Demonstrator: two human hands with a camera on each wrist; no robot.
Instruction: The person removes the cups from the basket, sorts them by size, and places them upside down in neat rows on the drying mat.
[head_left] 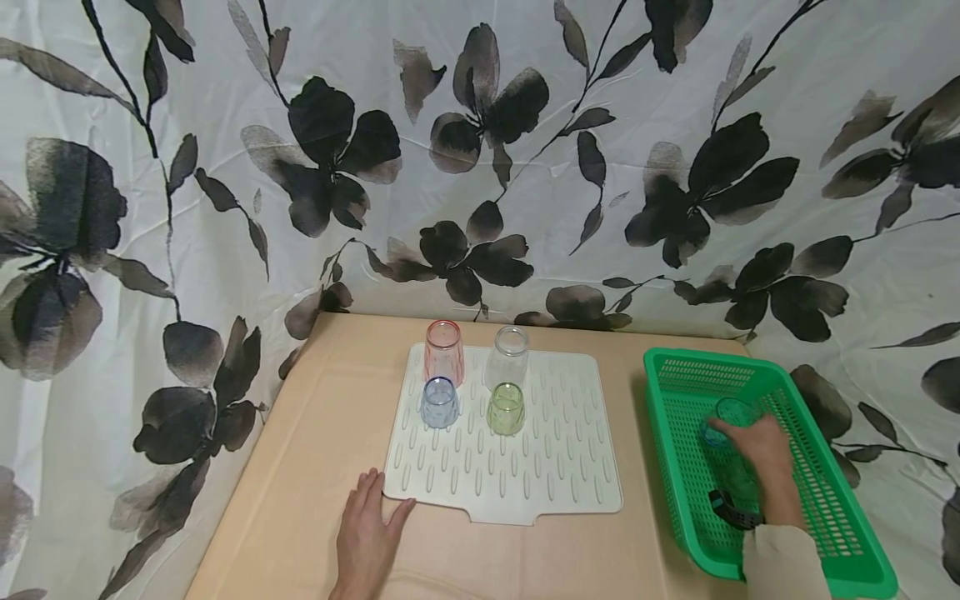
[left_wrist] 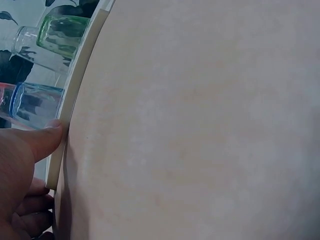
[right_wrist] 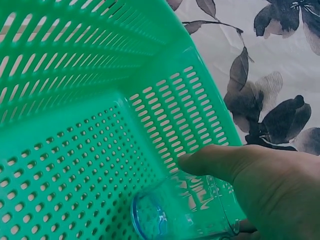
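Right hand (head_left: 765, 454) pinching a glass (right_wrist: 187, 210) in the basket (head_left: 855, 567), I'm resting the left hand (head_left: 367, 537), spread, against the tray (head_left: 540, 471).

A hand could pass over the right side of the white board (head_left: 562, 450), but four glasses (head_left: 439, 406) block its far left, the left hand (head_left: 367, 533) its near-left corner, and the green basket (head_left: 858, 573) the way right.

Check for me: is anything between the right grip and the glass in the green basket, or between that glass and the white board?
Nothing visible separates the right grip from the glass; they touch. Toward the white board, the green basket's left wall stands between.
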